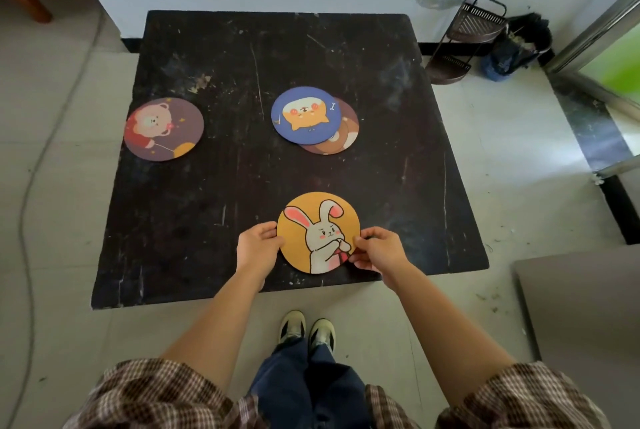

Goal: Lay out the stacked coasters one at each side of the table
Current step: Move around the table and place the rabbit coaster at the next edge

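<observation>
The left hand [258,243] and right hand [375,248] are pinching opposite edges of the rabbit coaster [318,232], likely settling it at the counter's [207,220] near side; beyond them, two coasters [313,122] are sitting stacked.

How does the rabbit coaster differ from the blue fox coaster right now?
The rabbit coaster is orange and lies at the near edge of the table, gripped by the left hand and right hand. The blue fox coaster sits untouched mid-table, overlapping a brown coaster beneath it. Both are round, flat, with cartoon animals.
</observation>
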`<state>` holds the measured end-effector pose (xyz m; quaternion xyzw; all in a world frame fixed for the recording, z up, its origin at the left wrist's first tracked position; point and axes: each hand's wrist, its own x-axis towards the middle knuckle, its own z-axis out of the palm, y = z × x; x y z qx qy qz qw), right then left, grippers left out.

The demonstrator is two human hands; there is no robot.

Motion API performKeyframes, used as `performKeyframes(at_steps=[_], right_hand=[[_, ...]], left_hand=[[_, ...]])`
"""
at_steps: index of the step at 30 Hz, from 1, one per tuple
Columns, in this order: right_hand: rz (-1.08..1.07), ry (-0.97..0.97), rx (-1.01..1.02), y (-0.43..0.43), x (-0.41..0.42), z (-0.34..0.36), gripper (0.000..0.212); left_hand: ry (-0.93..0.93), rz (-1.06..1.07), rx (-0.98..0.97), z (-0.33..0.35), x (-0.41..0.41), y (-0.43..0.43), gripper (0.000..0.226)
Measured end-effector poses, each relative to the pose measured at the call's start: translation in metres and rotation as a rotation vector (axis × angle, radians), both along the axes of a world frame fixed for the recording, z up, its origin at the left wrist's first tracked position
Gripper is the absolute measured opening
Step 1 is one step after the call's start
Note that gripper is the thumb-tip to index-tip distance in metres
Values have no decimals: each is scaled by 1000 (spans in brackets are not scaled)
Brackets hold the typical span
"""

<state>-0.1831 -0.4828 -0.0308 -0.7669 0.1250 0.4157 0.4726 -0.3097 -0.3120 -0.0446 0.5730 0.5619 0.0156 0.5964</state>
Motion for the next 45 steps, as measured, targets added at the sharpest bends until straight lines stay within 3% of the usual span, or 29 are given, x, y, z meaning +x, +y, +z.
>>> performKeyframes(at_steps=[6, 11, 16, 23, 33, 45], right_hand=[[92, -176, -192, -5, -11, -10, 15], [283, -288, -344, -10, -16, -10, 23], [338, -297, -363, -12, -18, -10, 19], [384, -316, -356, -15, -18, -11, 34], [444, -318, -422, -11, -21, -11, 35], [493, -394, -525, -7, -28, -12, 16]], left_hand=[[35, -119, 147, -1, -4, -6, 36], [78, -322, 300, 2, -5, -12, 41], [90, -365, 342, 0, -7, -13, 42], [106, -353, 361, -2, -9, -13, 42], [152, -369, 399, -5, -9, -14, 41], [248, -447, 447, -4, -7, -15, 47]])
